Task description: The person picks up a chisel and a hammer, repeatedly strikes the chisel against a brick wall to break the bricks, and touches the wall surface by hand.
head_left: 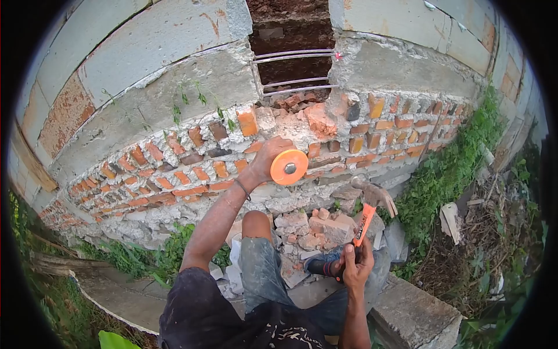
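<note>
My left hand (269,156) is wrapped round a chisel with a round orange guard (289,167), held against the brick wall (221,168) just under the gap. The guard hides part of the fingers, and the chisel's tip is out of sight. Lower right, my right hand (356,264) grips a claw hammer (366,218) by its orange and black handle, head up, apart from the chisel. Above the left hand, a broken orange brick (319,120) lies at the bottom edge of the gap.
Thin metal bars (296,54) cross the gap in the wall. Rubble (317,230) is heaped at the wall's foot between my legs. A concrete block (412,314) lies at lower right. Green plants (459,168) grow along the wall on the right.
</note>
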`<action>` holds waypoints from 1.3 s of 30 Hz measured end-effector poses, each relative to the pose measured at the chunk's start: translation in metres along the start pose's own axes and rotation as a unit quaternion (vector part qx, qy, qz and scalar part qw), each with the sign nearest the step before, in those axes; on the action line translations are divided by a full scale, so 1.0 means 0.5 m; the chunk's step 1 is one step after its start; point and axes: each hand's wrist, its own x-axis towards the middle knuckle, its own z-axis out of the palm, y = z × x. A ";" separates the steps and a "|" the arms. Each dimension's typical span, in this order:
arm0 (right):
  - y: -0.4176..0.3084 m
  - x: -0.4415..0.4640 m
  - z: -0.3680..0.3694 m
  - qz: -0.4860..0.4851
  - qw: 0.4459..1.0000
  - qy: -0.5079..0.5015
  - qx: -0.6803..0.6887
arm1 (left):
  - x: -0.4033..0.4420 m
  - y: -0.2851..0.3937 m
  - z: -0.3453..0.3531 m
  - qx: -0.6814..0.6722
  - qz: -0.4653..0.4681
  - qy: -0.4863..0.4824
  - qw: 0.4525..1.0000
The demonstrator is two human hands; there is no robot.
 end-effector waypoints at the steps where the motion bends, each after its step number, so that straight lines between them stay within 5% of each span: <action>1: -0.008 -0.004 0.011 -0.042 0.997 -0.019 0.065 | -0.011 -0.005 -0.003 -0.022 -0.003 -0.010 1.000; 4: 0.000 -0.010 0.019 -0.065 0.987 -0.064 0.133 | -0.031 -0.022 0.002 -0.017 -0.009 0.017 1.000; 6: -0.016 -0.006 0.026 -0.171 0.972 -0.043 -0.154 | -0.046 -0.029 0.007 -0.036 -0.004 0.032 0.999; 7: -0.041 0.004 0.046 -0.234 0.964 0.018 -0.128 | -0.046 -0.033 0.004 -0.054 0.003 0.048 0.997; 10: -0.074 -0.003 0.044 -0.200 0.975 -0.037 -0.087 | -0.045 -0.021 -0.006 -0.005 0.021 0.033 0.999; 12: -0.062 0.012 0.049 -0.319 0.929 -0.058 -0.178 | -0.041 -0.021 0.001 -0.018 0.023 0.044 0.999; 14: -0.058 0.008 0.084 -0.289 0.949 -0.111 0.063 | -0.036 -0.027 0.004 -0.034 0.019 0.065 0.997; 16: -0.049 0.025 0.130 -0.319 0.937 -0.086 0.114 | -0.032 -0.028 -0.001 -0.030 0.009 0.049 0.998; 18: 0.022 0.046 0.157 -0.335 0.923 0.042 -0.185 | -0.035 -0.029 0.006 -0.043 0.011 0.058 0.997; 19: 0.057 0.057 0.164 -0.331 0.924 0.041 -0.188 | -0.039 -0.029 0.007 -0.046 0.008 0.058 0.997; 21: 0.107 0.081 0.178 -0.152 0.939 -0.061 -0.303 | -0.037 -0.039 0.005 -0.058 0.003 0.085 0.995; 26: -0.050 0.031 0.170 -0.283 0.933 -0.035 -0.217 | -0.040 -0.049 0.004 -0.035 0.011 0.057 0.998; 28: -0.088 0.020 0.177 -0.288 0.957 0.009 0.038 | -0.045 -0.043 0.003 -0.053 0.015 0.048 0.997; 30: -0.048 0.035 0.186 -0.305 0.947 0.002 0.101 | -0.042 -0.042 -0.002 -0.050 0.014 0.050 0.997; 32: 0.018 0.061 0.193 -0.205 0.953 -0.013 -0.222 | -0.036 -0.031 -0.005 -0.057 0.013 0.047 0.997; 35: 0.042 0.069 0.193 -0.154 0.949 -0.025 -0.273 | -0.031 -0.039 -0.008 -0.075 0.016 0.064 0.995; 39: -0.052 0.043 0.154 -0.325 0.854 -0.018 -0.407 | -0.035 -0.036 -0.006 -0.045 0.011 0.029 0.999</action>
